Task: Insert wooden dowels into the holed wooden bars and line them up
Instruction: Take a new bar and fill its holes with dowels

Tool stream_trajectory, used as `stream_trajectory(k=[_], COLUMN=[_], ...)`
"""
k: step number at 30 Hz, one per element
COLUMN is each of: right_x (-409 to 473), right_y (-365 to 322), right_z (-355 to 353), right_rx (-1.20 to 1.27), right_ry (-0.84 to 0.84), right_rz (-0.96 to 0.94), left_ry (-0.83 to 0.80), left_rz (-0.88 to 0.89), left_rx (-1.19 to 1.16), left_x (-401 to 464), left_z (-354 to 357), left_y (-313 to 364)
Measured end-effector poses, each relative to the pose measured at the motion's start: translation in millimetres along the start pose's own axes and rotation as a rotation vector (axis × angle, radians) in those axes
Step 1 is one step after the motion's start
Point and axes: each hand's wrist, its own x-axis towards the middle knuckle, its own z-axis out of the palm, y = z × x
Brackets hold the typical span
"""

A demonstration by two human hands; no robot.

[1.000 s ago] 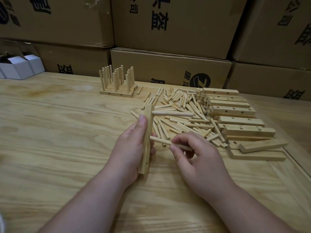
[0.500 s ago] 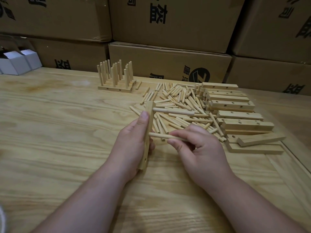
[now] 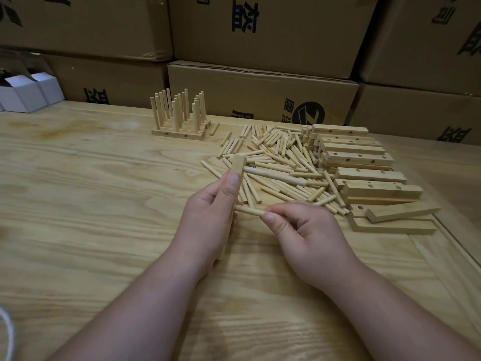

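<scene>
My left hand [image 3: 208, 217] grips a holed wooden bar [image 3: 237, 168] held on edge, its length running away from me. One dowel [image 3: 276, 176] sticks out sideways from the bar's far end. My right hand [image 3: 304, 230] pinches a second dowel [image 3: 248, 211] whose left tip sits in the bar's middle. A loose pile of dowels [image 3: 283, 157] lies just beyond my hands. Several bare holed bars [image 3: 364, 165] are stacked to the right of the pile. Finished bars with upright dowels [image 3: 179, 118] stand lined up at the back.
Stacked cardboard boxes [image 3: 260, 92] wall off the far side of the wooden table [image 3: 91, 204]. Small white boxes [image 3: 28, 92] sit at the far left. A white cord [image 3: 7, 332] shows at the bottom left corner.
My right hand has pushed the second dowel leftward, deeper into the bar's middle hole, and now pinches it closer to the bar. The left hand keeps the bar steady.
</scene>
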Motion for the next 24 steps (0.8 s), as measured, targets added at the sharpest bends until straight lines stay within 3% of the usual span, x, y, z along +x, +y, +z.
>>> stream_trajectory(k=[8,12,15,21,24], right_x=[3.2,9.7,11.0,9.1,8.5], right_y=[-3.3,10.1,21.2,21.7,24.5], right_z=[-8.3,-23.0,-27.1,-23.7,-29.5], right_rx=[-0.013,-0.27,-0.553,-0.571,-0.721], right_ry=[-0.009,0.076,-0.021,-0.065,-0.078], right_rz=[0.014,0.095,0.256,0.256,0.284], left_ry=[0.044,0.15,0.195,0.212,0.213], left_rz=[0.013,-0.133,-0.177,-0.172,-0.178], left_rx=[0.049,-0.074,-0.178,-0.212,-0.238], left_x=[3.6,10.7,13.6,13.4,14.0], left_z=[-4.7,-8.9,-12.0,-10.6,-10.8], left_y=[-0.7,1.9,4.3,5.0,5.3])
